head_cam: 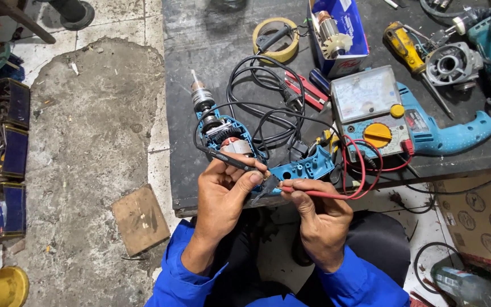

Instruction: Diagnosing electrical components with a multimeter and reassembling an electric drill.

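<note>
Left hand (223, 193) pinches a black probe (228, 160); right hand (319, 213) grips a red probe (313, 193), tip toward nine o'clock; opened blue drill (228, 133) points eleven o'clock; blue box (345, 28) at one o'clock.

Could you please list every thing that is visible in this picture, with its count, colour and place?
opened drill: 1, blue, bench edge above left hand
black probe: 1, black, in left hand
red probe: 1, red, in right hand
analog multimeter: 1, grey with yellow dial, bench centre
second drill: 1, blue, right of multimeter
tape roll: 1, yellow, bench top
armature: 1, in blue box, bench top
screwdriver: 1, yellow handle, bench right
cardboard box: 1, brown, floor right
wooden block: 1, brown, floor
left hand: 1, fingers on black probe
right hand: 1, fingers on red probe
</note>
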